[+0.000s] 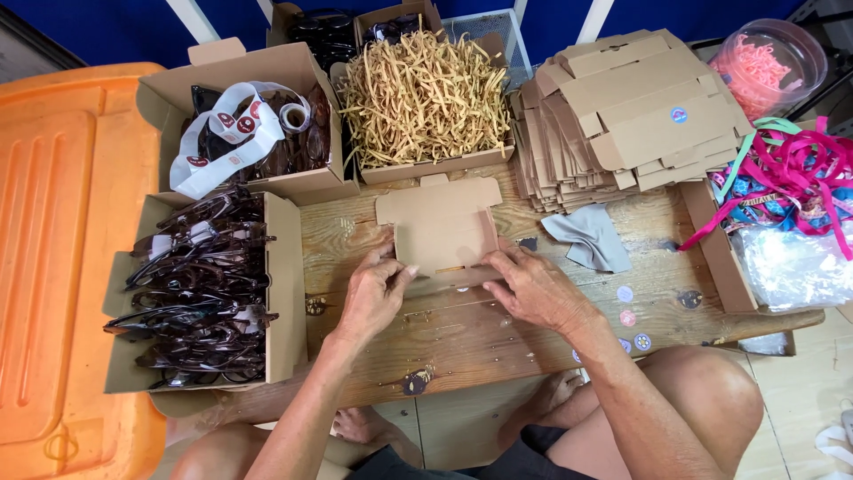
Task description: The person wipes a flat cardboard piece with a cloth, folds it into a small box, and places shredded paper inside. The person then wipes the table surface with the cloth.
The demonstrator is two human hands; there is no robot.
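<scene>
Small cardboard box between both hands, table centre.
I see left hand gripping its near-left edge; right hand pinching its near-right corner; flat box stack far right.

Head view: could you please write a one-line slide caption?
Both hands, left and right, fold a small cardboard box on a wooden table.

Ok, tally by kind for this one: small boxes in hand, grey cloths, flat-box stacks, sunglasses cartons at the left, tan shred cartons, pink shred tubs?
small box, held by left hand and right hand: 1
grey cloth: 1
stack of flat boxes: 1
sunglasses cartons, front and back: 2
tan shred carton: 1
pink shred tub: 1
Total: 7
</scene>
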